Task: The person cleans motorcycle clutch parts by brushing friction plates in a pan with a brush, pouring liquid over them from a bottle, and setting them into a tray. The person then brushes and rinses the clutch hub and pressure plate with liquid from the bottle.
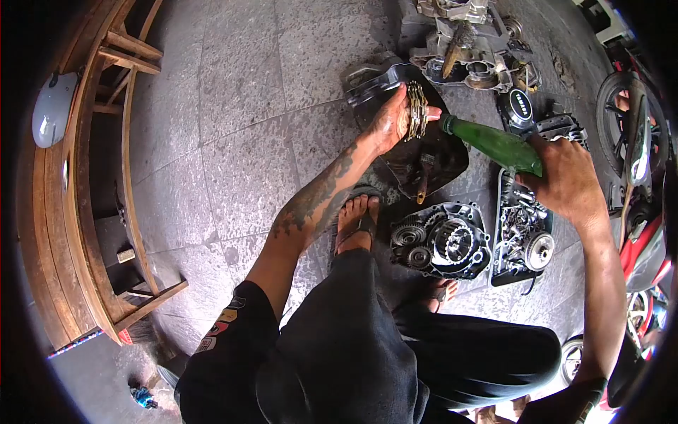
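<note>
My left hand [389,121] is closed on a stack of clutch plates [417,112], seen nearly edge-on, with metal edges and small tabs showing. It holds them above a dark, oily pan [441,168]. My right hand [567,177] grips the base end of a green glass bottle [494,145]. The bottle is tilted, its mouth pointing left and close to the fingertips of my left hand. Whether liquid is flowing from it I cannot tell. A brush [424,177] with a wooden handle lies in the pan.
An opened engine cover with gears [441,240] sits near my feet, beside a tray [503,265] of small metal parts. Engine casings [470,53] lie at the top. A black Yamaha cover [519,104] is near the bottle. A wooden bench [78,233] stands left; motorcycles [646,254] stand right.
</note>
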### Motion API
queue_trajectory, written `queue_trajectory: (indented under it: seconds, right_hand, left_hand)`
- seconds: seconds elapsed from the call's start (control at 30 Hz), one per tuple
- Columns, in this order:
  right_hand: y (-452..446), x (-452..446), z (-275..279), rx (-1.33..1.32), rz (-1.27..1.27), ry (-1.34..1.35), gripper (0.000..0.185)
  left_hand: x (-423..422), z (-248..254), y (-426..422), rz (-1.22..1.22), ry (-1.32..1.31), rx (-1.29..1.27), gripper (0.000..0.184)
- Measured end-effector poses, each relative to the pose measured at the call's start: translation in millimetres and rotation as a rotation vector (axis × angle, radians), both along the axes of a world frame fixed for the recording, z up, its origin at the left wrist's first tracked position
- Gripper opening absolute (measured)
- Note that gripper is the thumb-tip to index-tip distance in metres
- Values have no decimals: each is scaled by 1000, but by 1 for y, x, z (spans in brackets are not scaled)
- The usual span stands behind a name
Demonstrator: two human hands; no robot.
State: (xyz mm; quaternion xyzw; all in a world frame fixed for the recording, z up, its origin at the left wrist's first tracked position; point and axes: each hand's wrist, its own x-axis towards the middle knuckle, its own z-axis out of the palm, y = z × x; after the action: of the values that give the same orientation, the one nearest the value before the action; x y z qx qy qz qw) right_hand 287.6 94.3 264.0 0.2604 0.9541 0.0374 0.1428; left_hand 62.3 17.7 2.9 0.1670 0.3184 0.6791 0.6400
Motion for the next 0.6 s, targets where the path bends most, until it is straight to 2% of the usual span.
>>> queue_trajectory:
  seconds: [0.17, 0.43, 0.53, 0.6]
  right_hand:
    - [1, 3, -4, 35, -1, 4, 32]
    - [-1, 4, -7, -22, 6, 11, 31]
    - [2, 3, -9, 48, 34, 67, 30]
    - [2, -3, -6, -54, -122, -82, 40]
  left_hand:
    - [0, -9, 4, 30, -64, 67, 64]
    - [1, -10, 4, 69, -96, 57, 61]
    - [2, -7, 2, 67, -95, 54, 61]
    - [2, -6, 2, 63, -85, 44, 61]
